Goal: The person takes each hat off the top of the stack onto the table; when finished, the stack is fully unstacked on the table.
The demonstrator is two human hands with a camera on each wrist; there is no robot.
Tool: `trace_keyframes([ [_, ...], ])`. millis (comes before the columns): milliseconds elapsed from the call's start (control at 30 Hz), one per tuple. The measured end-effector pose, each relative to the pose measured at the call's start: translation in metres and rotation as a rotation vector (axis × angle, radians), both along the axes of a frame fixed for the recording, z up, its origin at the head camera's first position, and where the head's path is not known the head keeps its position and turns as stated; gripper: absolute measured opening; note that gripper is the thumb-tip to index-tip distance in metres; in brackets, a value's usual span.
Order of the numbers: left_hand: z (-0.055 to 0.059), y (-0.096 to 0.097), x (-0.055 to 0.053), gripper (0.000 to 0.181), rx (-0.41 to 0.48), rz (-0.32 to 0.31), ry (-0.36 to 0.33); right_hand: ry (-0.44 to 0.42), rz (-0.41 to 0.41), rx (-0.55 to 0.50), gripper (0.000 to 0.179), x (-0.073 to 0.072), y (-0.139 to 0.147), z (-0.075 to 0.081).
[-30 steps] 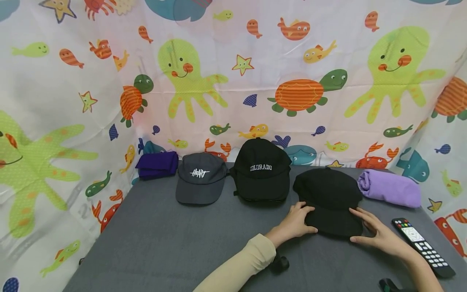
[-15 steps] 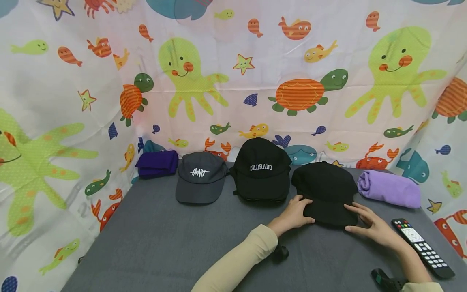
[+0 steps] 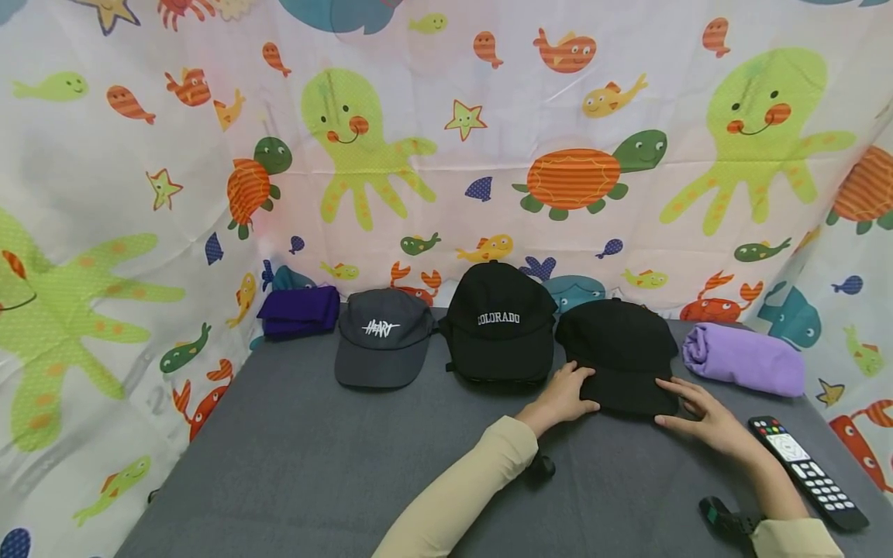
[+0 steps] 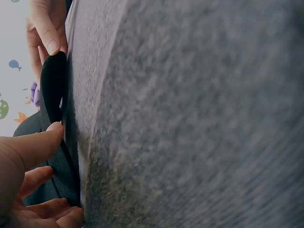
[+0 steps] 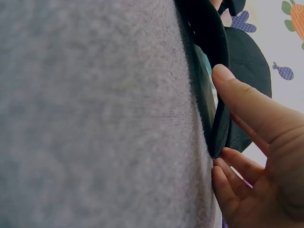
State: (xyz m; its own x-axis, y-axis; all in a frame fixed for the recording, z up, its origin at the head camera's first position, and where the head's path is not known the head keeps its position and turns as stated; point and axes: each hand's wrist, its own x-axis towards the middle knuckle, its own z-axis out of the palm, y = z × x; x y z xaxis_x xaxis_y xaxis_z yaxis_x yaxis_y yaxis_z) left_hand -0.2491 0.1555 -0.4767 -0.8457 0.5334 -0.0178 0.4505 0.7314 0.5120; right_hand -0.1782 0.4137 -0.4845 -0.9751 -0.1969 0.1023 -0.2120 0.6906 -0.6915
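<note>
Left hand [image 3: 562, 394] and right hand [image 3: 710, 418] hold the brim of a plain black cap [image 3: 617, 333] from either side, each with a thumb at the front edge and bent fingers around the side. Over the last second the cap has slid back along the counter [image 3: 314, 465], away from the person, and the hands have gone with it. It now sits nearly level with the other caps, so I'd judge the lining-up almost finished, with letting go yet to come.

From the left, the row begins with a dark purple cloth [image 3: 298, 313], folded into a flat block. Next is a charcoal cap [image 3: 384, 341], matte, with white scrawled lettering. A taller black cap [image 3: 498, 325] follows, its dome stiff, COLORADO stitched across the front. Just beside that sits the plain one, low and rounded, its brim arching off the counter's fuzzy grey covering; whether the two caps touch, I can't tell. Past it lie a lilac cloth [image 3: 743, 360], softly rolled, and, nearer the person, a slim plastic remote [image 3: 805, 473].
</note>
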Motion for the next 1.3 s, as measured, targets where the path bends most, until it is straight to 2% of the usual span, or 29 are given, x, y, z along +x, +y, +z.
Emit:
trace_keyframes([
  [100, -0.002, 0.000, -0.003, 0.057, 0.015, 0.013, 0.001, -0.004, -0.006, 0.003, 0.064, -0.004, -0.001, 0.001],
  [367, -0.003, -0.002, -0.006, 0.055, 0.057, 0.039, 0.009, 0.091, -0.065, 0.019, 0.057, -0.011, -0.006, -0.007],
  [667, 0.001, -0.006, 0.005, 0.052, 0.070, 0.031, -0.008, -0.027, -0.103, 0.016, 0.065, -0.006, -0.013, 0.002],
  [800, 0.001, -0.010, 0.006, 0.051, 0.079, 0.015, 0.007, -0.038, -0.110, 0.037, 0.065, -0.004, -0.019, 0.006],
  [900, 0.001, -0.015, 0.007, 0.050, 0.100, -0.007, 0.027, 0.012, -0.134, 0.082, 0.062, -0.003, -0.026, 0.009],
  [1067, 0.002, -0.024, 0.009, 0.048, 0.123, -0.033, 0.073, 0.181, -0.180, 0.112, 0.052, -0.005, -0.038, 0.008],
  [1300, 0.004, -0.034, 0.017, 0.047, 0.154, -0.068, 0.134, 0.290, -0.192, 0.043, 0.043, -0.008, -0.058, 0.012],
])
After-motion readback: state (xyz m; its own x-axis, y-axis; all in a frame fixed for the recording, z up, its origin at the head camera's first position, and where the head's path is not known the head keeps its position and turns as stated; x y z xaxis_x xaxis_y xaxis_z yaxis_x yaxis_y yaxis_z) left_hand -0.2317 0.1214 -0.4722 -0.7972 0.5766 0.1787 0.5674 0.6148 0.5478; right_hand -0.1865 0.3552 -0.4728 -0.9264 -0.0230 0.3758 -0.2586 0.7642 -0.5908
